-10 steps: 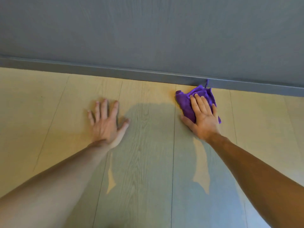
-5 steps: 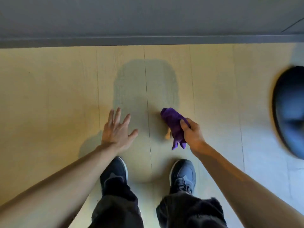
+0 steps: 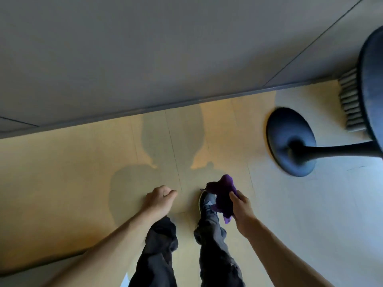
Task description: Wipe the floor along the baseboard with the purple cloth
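My right hand (image 3: 241,212) grips the bunched purple cloth (image 3: 222,195), held in the air well above the wooden floor (image 3: 62,183) and over my right shoe. My left hand (image 3: 159,198) hangs empty with its fingers curled in loosely. The grey baseboard (image 3: 145,109) runs across the view at the foot of the grey wall (image 3: 165,48), far from both hands. I am upright, looking down at my dark trousers and shoes.
A round black pedestal base (image 3: 290,141) with a black stem stands on the floor at the right, under a dark tabletop edge (image 3: 371,79). A ribbed grey object (image 3: 351,102) lies beside the wall at the far right. My shadow falls on the boards ahead.
I have risen from the floor to standing. My right hand lifted the cloth away from the baseboard, and my left hand came off the floor and curled.
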